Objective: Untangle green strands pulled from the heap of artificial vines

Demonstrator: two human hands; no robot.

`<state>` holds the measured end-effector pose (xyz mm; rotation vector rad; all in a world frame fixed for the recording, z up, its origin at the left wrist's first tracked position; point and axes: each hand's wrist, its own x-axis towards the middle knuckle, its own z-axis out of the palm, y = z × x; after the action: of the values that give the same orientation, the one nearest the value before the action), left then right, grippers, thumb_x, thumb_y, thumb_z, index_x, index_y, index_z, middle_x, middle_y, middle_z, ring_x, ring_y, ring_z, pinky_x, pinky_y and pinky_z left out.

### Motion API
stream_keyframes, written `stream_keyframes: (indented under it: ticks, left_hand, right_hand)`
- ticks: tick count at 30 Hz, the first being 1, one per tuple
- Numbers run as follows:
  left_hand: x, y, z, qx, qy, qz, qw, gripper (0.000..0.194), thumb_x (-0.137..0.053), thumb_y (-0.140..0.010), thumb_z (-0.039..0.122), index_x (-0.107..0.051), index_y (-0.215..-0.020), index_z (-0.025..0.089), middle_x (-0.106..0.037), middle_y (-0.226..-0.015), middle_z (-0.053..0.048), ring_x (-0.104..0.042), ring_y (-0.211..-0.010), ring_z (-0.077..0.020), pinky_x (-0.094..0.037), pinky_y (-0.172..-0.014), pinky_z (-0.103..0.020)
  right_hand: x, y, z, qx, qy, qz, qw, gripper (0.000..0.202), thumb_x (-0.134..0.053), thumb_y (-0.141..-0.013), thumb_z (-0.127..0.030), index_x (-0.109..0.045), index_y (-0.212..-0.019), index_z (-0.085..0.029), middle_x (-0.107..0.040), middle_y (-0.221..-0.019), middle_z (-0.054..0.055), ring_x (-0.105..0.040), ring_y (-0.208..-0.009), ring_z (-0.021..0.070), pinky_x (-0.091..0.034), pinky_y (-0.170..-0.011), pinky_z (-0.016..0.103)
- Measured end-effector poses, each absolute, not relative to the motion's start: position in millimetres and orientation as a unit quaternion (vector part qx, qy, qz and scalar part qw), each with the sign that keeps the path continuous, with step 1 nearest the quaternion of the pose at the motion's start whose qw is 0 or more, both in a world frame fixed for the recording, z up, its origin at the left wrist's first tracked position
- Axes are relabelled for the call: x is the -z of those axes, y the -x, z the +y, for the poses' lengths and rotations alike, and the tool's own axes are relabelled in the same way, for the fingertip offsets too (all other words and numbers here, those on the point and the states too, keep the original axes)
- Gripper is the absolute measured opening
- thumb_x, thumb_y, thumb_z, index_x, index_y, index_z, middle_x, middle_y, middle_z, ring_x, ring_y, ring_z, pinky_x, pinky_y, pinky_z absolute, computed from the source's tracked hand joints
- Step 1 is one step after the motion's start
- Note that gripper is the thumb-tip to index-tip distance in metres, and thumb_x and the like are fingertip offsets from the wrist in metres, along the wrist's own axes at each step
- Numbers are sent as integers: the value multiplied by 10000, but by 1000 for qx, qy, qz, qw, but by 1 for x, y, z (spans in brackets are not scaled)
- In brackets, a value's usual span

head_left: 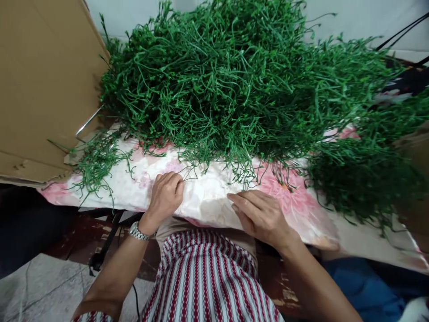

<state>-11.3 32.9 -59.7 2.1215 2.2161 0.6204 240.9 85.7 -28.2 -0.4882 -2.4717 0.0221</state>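
A big heap of thin green plant stems with small budded tips point(214, 85) lies on a table cover with pink flowers point(298, 192). My left hand point(166, 193), with a metal watch on its wrist, is closed at the near edge of the cover. Its fingers are curled under, and what they hold, if anything, is hidden. Close to it are the loose ends of a few stems. My right hand point(259, 213) rests over the cover to the right, thumb and fingers drawn together. Anything between those fingertips is too small to make out.
On the left stands a tall cardboard box point(43, 89), with a thin metal rod point(89, 120) leaning by it. A smaller bunch of stems point(97, 165) lies beside the box. More stems point(362, 179) spread at the right, near another brown cardboard piece point(415, 152).
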Motion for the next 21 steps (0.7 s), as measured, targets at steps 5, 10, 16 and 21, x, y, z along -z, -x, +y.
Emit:
stream_keyframes:
  ticks: [5, 10, 16, 21]
  left_hand:
    - [60, 5, 24, -260, -672, 690, 67, 170, -446, -820, 149, -521, -672, 185, -573, -691, -11, -537, -717, -161, -358, -733, -309]
    - [60, -14, 17, -356, -646, 659, 145, 163, -468, -823, 170, -513, -667, 186, -541, -656, 4, -510, -677, -141, -377, -682, -278]
    - [66, -20, 1, -403, -623, 641, 195, 106, -472, -829, 201, -556, -766, 188, -595, -735, -18, -539, -729, -156, -421, -691, -281]
    - [62, -5, 14, -417, -611, 663, 120, 122, -487, -810, 196, -585, -881, 184, -611, -857, -50, -573, -824, -176, -453, -725, -292]
  right_hand:
    - [36, -212, 84, -40, 241, -939, 243, 179, -459, -863, -160, -593, -977, -127, -660, -769, 68, -609, -671, 157, -489, -619, 272]
    - [42, -176, 87, -100, 326, -923, 182, 288, -450, -880, -218, -505, -1148, -129, -657, -870, 74, -605, -641, 154, -440, -539, 250]
    - [44, -179, 80, -69, 261, -937, 222, 160, -428, -878, -144, -574, -813, -151, -600, -688, 29, -558, -627, 125, -410, -554, 222]
    - [14, -248, 72, 73, 268, -896, 346, 80, -531, -848, -184, -599, -891, -187, -634, -734, 5, -558, -651, 100, -423, -616, 210]
